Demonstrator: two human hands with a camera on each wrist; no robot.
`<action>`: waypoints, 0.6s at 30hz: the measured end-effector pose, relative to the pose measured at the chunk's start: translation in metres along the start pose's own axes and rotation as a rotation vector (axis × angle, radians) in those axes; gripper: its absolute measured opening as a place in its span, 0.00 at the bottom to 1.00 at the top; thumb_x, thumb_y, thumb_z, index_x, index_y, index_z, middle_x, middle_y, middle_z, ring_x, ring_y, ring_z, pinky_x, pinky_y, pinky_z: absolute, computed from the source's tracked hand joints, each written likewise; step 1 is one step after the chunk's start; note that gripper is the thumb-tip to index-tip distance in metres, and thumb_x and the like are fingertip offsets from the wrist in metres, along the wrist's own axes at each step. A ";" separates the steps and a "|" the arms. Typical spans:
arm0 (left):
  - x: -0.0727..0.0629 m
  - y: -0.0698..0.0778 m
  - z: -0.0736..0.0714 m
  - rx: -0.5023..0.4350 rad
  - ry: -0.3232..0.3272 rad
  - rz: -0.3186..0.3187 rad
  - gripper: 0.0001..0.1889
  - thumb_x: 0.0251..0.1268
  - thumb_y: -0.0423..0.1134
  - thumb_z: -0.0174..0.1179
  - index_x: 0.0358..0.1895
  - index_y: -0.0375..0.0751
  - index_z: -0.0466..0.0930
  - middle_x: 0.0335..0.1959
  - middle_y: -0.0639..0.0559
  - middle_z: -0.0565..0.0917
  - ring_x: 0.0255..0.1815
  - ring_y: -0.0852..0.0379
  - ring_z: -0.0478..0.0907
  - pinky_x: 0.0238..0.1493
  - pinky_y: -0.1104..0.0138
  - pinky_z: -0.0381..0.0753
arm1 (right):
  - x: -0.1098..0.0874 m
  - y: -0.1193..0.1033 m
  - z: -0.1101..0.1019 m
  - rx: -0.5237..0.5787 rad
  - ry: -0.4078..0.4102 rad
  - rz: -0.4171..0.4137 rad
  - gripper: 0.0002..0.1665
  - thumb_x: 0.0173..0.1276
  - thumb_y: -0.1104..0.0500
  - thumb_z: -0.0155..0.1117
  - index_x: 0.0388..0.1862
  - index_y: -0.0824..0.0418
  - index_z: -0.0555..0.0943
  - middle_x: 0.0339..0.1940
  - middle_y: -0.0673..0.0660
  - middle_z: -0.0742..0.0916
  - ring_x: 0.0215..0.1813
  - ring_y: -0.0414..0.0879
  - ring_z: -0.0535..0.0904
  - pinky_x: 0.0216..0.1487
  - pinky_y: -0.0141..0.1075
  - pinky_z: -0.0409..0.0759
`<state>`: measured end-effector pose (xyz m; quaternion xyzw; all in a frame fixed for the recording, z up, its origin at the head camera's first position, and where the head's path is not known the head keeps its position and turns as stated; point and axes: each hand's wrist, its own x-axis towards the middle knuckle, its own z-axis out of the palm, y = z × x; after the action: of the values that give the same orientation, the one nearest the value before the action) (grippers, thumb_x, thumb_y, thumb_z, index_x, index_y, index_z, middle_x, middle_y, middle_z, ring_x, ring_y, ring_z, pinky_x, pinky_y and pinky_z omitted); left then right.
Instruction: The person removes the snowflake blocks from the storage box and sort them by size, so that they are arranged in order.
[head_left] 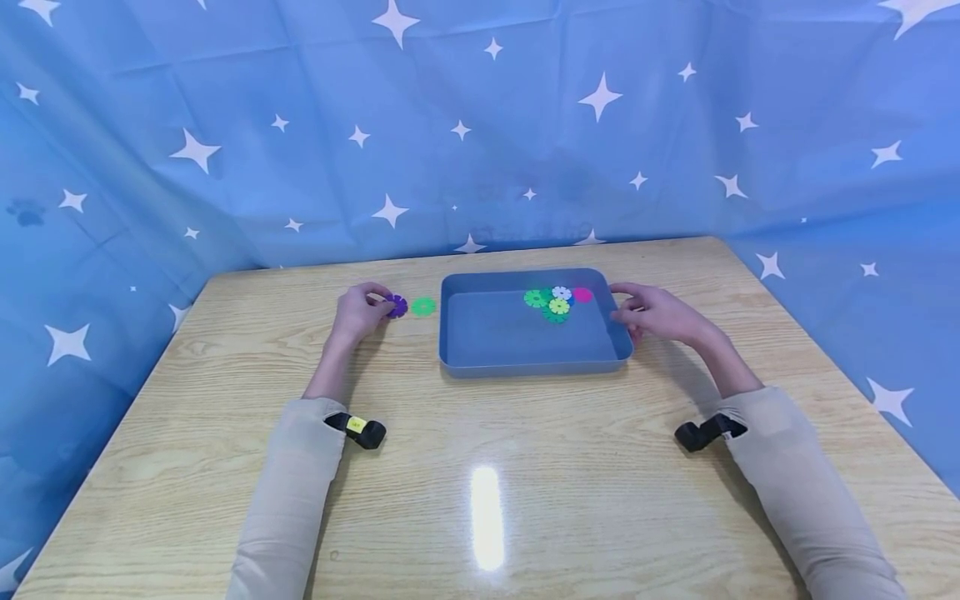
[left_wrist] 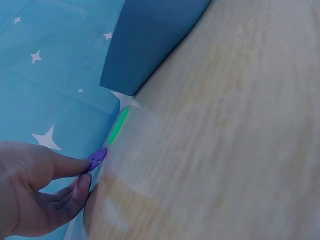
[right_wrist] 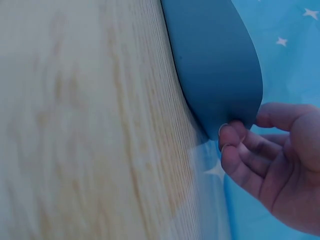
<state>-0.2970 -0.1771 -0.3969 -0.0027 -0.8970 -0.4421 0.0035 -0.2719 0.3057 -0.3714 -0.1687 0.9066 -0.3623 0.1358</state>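
Purple disc (head_left: 398,306), pinched between the thumb and fingers of the left hand (head_left: 362,313), just left of a loose green disc (head_left: 423,307). Nearest the viewer, pale sleeves (head_left: 288,492) with black wrist cameras (head_left: 367,434) extend over a wooden table (head_left: 420,467). Farther off, the right hand (head_left: 663,313) grips the right end wall of a blue tray (head_left: 525,369); inside, toward its right side, lies a cluster of coloured discs (head_left: 558,306). Behind the table hangs a star-printed blue curtain (head_left: 480,83).
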 end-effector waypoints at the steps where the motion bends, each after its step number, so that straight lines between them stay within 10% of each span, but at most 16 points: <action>1: 0.000 0.000 0.001 0.018 -0.003 0.005 0.14 0.75 0.34 0.58 0.57 0.29 0.79 0.47 0.32 0.83 0.42 0.46 0.82 0.37 0.68 0.77 | 0.000 0.000 0.000 0.002 0.000 0.000 0.38 0.77 0.58 0.56 0.78 0.70 0.55 0.26 0.59 0.81 0.28 0.55 0.79 0.40 0.46 0.80; 18: 0.000 0.003 0.004 0.076 -0.006 -0.005 0.16 0.73 0.36 0.61 0.58 0.30 0.78 0.48 0.32 0.82 0.46 0.44 0.78 0.43 0.61 0.74 | 0.000 0.000 -0.001 0.011 0.003 0.010 0.37 0.77 0.59 0.56 0.78 0.70 0.56 0.26 0.59 0.80 0.28 0.54 0.79 0.39 0.46 0.80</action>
<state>-0.2968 -0.1723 -0.3975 -0.0016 -0.9130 -0.4079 -0.0005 -0.2718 0.3062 -0.3706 -0.1631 0.9057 -0.3666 0.1372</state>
